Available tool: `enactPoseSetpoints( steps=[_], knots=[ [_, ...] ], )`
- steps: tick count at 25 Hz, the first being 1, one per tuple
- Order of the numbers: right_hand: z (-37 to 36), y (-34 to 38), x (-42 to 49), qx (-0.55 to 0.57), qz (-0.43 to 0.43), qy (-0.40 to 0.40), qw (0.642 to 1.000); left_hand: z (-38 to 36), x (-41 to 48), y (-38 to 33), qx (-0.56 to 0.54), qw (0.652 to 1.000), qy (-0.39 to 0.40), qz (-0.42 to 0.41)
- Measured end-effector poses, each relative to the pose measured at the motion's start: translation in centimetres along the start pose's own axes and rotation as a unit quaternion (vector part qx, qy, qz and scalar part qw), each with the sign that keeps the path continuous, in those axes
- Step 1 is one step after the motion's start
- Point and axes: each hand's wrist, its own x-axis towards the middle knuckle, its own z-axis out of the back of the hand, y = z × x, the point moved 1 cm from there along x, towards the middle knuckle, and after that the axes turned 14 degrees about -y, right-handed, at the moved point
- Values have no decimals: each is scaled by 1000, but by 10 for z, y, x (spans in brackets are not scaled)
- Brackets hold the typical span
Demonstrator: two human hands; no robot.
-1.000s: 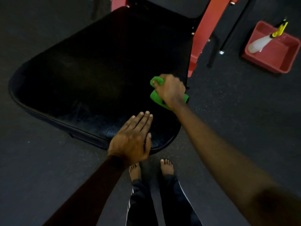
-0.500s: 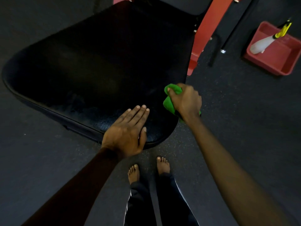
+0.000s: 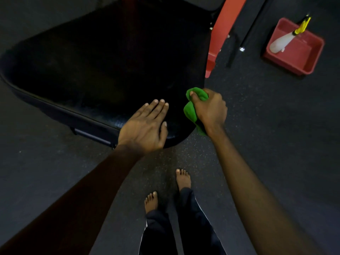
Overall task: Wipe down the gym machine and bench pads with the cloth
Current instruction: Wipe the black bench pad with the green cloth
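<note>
The green cloth (image 3: 191,111) is bunched up in the right hand (image 3: 209,109), at the right edge of the black pad (image 3: 110,61) near its rounded near corner. The grip of that hand is closed around the cloth: the fingers curl over the wad, the thumb lies across its top, and green folds stick out above and below the fist. The back of the hand faces up, and the right forearm runs straight back to the lower right. Whether the cloth presses on the pad's side or only sits against it cannot be told.

The left hand (image 3: 145,127) lies flat on the near corner of the pad, palm down. Its fingers are straight and held close together, pointing away from the body, with the thumb alongside. Its grip is open and holds nothing. The left forearm stretches back to the lower left.

A red frame (image 3: 220,30) stands behind the pad's right side. Farther right, a red tub (image 3: 301,57) sits on the dark floor (image 3: 276,126) with a spray bottle (image 3: 283,40) leaning in it. The person's bare feet (image 3: 183,178) stand on the floor just in front of the pad.
</note>
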Motion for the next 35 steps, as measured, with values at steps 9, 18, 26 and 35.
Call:
enactPoseSetpoints(
  steps=[9,18,26,35],
  knots=[
    [13,0,-103,80,32,-134,987,25,-23,61,-50,992,-109,38],
    [-24,92,-181,23,311,-82,947,13,-49,124,-3,986,-166,-10],
    [-22,83,-172,-21,266,-105,958,31,-86,215,-7,980,-197,31],
    [-72,149,-191,-26,385,-60,921,15,-86,213,-10,965,-258,37]
  ],
)
